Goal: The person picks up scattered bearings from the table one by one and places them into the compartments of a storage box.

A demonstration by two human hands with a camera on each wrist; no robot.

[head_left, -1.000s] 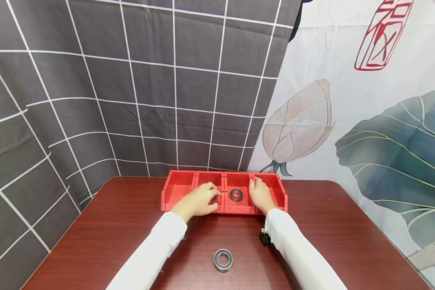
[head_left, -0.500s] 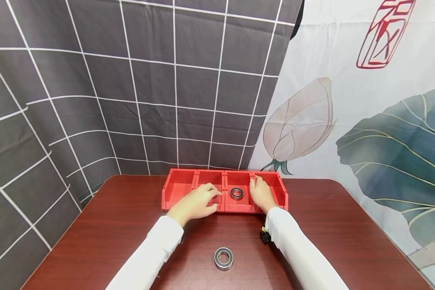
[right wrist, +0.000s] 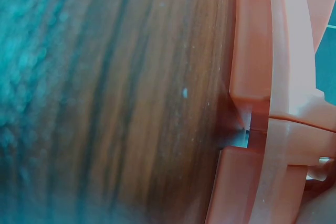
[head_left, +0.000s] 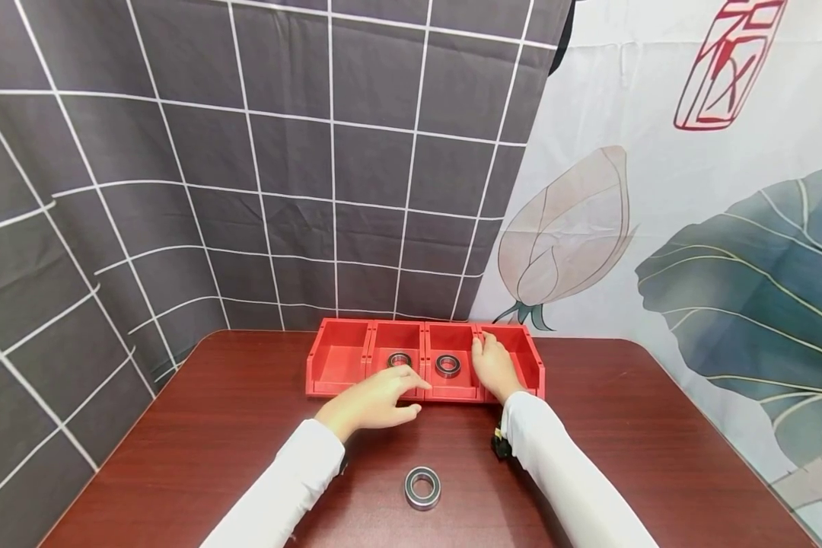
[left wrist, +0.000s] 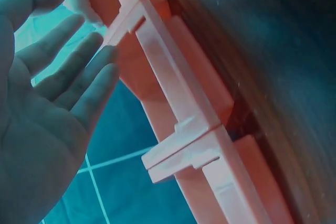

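Observation:
My left hand [head_left: 377,399] hovers over the front of the red storage bins [head_left: 339,358], fingers spread and holding nothing. The left wrist view shows that hand [left wrist: 58,87] with its palm and fingers bare. Behind its fingers, a ball bearing [head_left: 399,358] lies in the second compartment from the left, partly hidden. A second ball bearing [head_left: 447,366] lies flat in the third compartment. My right hand [head_left: 496,369] grips the divider between the third and fourth compartments. A larger ball bearing [head_left: 422,489] lies on the table between the forearms.
The bins stand in a row near the back edge of the brown wooden table [head_left: 199,449]. A grey gridded cloth [head_left: 281,152] and a white printed cloth [head_left: 589,114] hang behind. A small black object [head_left: 500,446] shows beneath the right wrist.
My left hand has drawn back toward the front of the bins and its fingers have opened, leaving a bearing visible in the second compartment. The right hand has stayed put.

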